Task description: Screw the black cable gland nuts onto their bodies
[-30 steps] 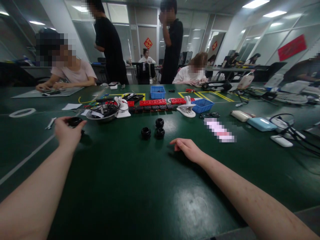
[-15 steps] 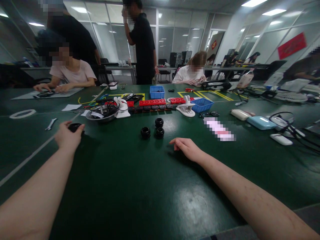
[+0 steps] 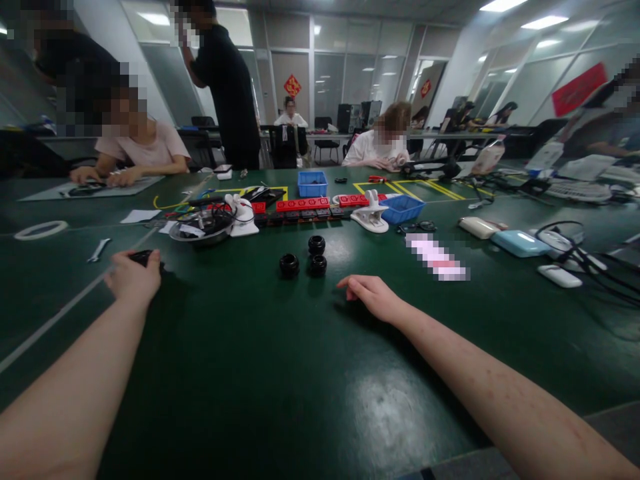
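My left hand is wrapped round a dark, rounded black object low over the table at the left. Most of that object is hidden by the fingers, so its kind does not show. Three glossy black ring-shaped parts, like small tyres, sit in a cluster mid-table: a left one, a right one and a rear one. Just right of them, my right hand rests on the table with nothing in it, index finger stretched out and the others loosely bent.
A wrench and a white ring lie at the left. Behind the black parts stand a metal bowl, a red power strip, a white clip stand and a blue tray. Cases and cables are at the right; people sit across.
My left hand has shifted slightly left and turned, covering more of the black object. The right hand and the three black parts stay put. In the background a standing person has moved left.
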{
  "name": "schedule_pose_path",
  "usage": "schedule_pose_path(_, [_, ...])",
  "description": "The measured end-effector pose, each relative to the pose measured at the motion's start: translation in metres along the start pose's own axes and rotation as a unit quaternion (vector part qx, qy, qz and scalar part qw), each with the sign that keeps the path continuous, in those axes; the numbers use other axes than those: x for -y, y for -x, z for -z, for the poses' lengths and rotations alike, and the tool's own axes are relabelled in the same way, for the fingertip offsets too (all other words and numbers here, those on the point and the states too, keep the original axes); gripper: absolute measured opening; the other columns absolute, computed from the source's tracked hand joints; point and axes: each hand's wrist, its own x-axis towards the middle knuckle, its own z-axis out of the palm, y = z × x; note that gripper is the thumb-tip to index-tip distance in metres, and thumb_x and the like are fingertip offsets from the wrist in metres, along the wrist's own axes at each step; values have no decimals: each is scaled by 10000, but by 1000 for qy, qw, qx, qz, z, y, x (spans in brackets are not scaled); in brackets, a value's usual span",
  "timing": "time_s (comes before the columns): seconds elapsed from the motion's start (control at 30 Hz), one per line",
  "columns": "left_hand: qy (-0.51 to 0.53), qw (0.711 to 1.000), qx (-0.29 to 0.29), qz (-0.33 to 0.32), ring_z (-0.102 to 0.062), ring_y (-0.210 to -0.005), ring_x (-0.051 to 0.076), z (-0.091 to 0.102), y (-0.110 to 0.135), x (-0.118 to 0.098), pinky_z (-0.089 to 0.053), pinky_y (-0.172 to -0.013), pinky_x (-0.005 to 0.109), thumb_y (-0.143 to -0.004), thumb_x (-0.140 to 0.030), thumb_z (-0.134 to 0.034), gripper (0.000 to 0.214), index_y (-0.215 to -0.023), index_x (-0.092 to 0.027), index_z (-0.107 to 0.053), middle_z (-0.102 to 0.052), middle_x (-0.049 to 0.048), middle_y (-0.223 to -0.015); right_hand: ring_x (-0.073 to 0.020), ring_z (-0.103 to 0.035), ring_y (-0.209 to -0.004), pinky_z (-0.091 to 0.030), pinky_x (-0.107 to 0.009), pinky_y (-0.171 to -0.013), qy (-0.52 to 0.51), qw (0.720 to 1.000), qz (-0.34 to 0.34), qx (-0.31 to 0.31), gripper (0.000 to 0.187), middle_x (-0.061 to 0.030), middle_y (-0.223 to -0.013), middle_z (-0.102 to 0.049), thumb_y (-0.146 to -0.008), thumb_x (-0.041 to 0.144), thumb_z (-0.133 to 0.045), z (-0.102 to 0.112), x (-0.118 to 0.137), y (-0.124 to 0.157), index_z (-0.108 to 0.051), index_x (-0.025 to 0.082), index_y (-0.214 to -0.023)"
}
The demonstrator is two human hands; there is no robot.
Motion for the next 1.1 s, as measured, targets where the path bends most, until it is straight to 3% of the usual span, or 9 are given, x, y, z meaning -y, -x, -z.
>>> schedule_pose_path(0.3, [1,999,29,-22,-466,-1059,437,1,7,-1,-218,-852,635,-716,-484,-581,681,-1133,-2,-340,-501,274,-1136,-147,-547,-688,-407,-263,-658,-5,1000,-2,-2,426,-27,-711,-595,-889,430,-302,0,1,-1,-619,151,-944])
schedule_pose_path(0.47, [21,997,-44,-59,-258,-1225,418,12,16,-12,-117,-948,617,-679,-565,-592,844,-1224,5,-292,-319,268,-1306,-145,-543,-677,-412,-265,-656,-22,1000,-6,-9,440,-25,-697,-588,-884,450,-304,0,0,-1,-621,150,-941])
schedule_pose_path(0.53, [67,974,-137,-165,-185,-1262,369,16,30,-29,-61,-988,587,-748,-518,-543,797,-1280,-16,-225,-244,237,-1351,-141,-541,-667,-419,-264,-653,-34,999,-8,-14,453,-24,-689,-584,-883,463,-299,-2,-2,-1,-620,149,-935])
schedule_pose_path(0.63, [145,882,-144,-426,-182,-1264,374,20,83,-65,-4,-996,602,-795,-425,-495,662,-1271,-33,-257,-249,238,-1340,-132,-530,-642,-429,-257,-628,-50,998,-16,-32,463,-21,-677,-575,-879,477,-291,-5,-5,-4,-616,151,-926])
schedule_pose_path(0.8, [163,709,31,-686,-372,-1223,206,40,245,-120,-204,-1061,390,-772,-536,-449,575,-1293,-375,-265,-458,-10,-1287,-126,-510,-607,-431,-238,-539,-74,992,-45,-92,468,-30,-696,-554,-855,504,-305,-7,-11,-15,-588,144,-953])
schedule_pose_path(0.87, [143,553,245,-783,-226,-1308,235,54,294,-132,-104,-1079,436,-818,-490,-414,616,-1364,-287,-213,-354,27,-1391,-122,-514,-597,-438,-234,-521,-83,987,-63,-119,482,-44,-735,-559,-865,495,-265,-4,-13,-23,-554,139,-1015])
schedule_pose_path(0.9, [127,525,323,-777,-166,-1327,245,61,309,-136,-83,-1078,453,-831,-494,-400,642,-1383,-252,-180,-286,40,-1428,-120,-518,-596,-443,-233,-519,-84,985,-74,-132,481,-51,-760,-564,-872,483,-244,-2,-15,-28,-532,140,-1050])
schedule_pose_path(1.0, [99,561,447,-690,-37,-1335,309,73,323,-144,-91,-1055,519,-829,-573,-361,736,-1394,-147,-160,-161,117,-1460,-120,-542,-624,-461,-237,-540,-69,980,-106,-154,433,-70,-846,-583,-877,448,-269,5,-14,-50,-489,160,-1114])
schedule_pose_path(1.1, [91,571,483,-657,-32,-1330,328,73,315,-146,-64,-1051,539,-823,-598,-357,731,-1378,-141,-227,-197,128,-1448,-148,-573,-719,-477,-269,-608,-20,982,-119,-146,392,-84,-938,-598,-844,432,-394,11,-6,-81,-504,173,-1116])
